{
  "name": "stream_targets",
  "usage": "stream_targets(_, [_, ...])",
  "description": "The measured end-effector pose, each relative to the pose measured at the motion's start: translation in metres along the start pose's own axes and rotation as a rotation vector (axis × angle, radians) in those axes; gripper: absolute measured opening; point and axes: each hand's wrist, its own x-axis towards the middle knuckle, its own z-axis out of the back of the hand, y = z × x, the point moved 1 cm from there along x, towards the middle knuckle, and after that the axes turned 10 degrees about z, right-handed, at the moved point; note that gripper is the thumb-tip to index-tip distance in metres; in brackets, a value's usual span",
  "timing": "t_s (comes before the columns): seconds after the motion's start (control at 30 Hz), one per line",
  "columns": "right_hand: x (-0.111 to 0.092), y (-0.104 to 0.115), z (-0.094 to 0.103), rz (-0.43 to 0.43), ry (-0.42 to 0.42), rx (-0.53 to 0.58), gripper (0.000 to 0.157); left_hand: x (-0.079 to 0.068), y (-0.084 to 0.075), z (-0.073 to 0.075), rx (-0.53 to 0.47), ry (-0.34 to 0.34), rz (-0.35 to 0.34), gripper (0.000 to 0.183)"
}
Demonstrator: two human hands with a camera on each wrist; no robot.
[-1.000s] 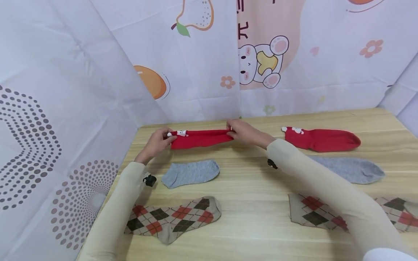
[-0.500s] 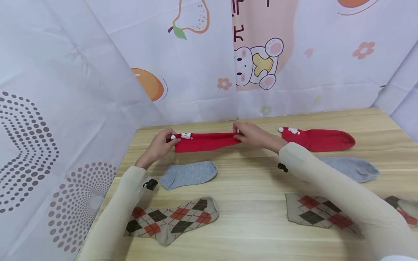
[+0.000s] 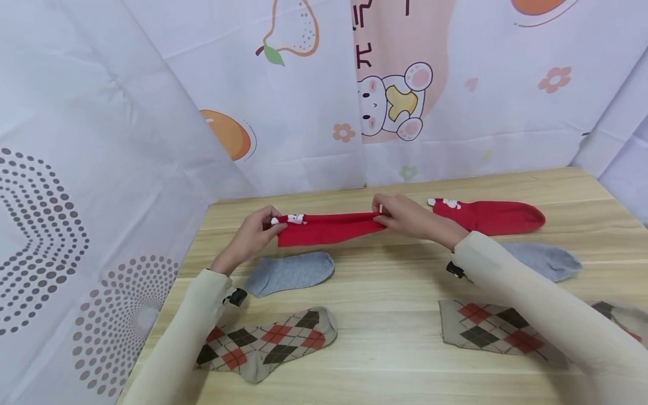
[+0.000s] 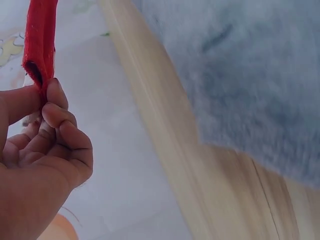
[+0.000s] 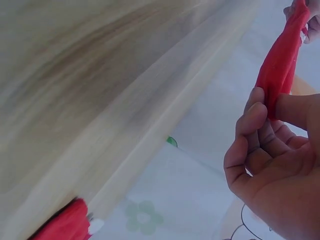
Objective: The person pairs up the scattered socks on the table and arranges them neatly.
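A red sock (image 3: 331, 229) with a white figure near its cuff is stretched sideways between both hands, raised off the table. My left hand (image 3: 257, 232) pinches the cuff end between thumb and fingers; in the left wrist view the sock's folded opening (image 4: 37, 72) shows above the fingertips. At the toe end, my right hand (image 3: 412, 216) pinches the fabric, its other fingers curled below in the right wrist view. Just under the held sock lies a short grey sock (image 3: 291, 274). A matching red sock (image 3: 491, 217) lies flat to the right of my right hand.
The wooden table (image 3: 379, 360) also bears an argyle sock (image 3: 273, 343) at front left and another argyle sock (image 3: 498, 332) at right, partly under my right sleeve. A second grey sock (image 3: 544, 260) lies at right. Printed white cloth (image 3: 304, 174) hangs behind the table.
Both hands have moved right and toward the person, carrying the stretched red sock. It now hangs nearer the left grey sock. The view has shifted slightly.
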Motion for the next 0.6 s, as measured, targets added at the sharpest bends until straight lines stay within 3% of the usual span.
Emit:
stream_targets(0.33, [-0.035, 0.006, 0.001, 0.015, -0.009, -0.020, 0.030, -0.019, -0.020, -0.013, -0.031, 0.052, -0.061, 0.010])
stream_targets(0.6, [-0.065, 0.021, 0.011, 0.003, -0.004, -0.039, 0.030, -0.041, -0.041, -0.021, -0.011, 0.075, -0.111, 0.011])
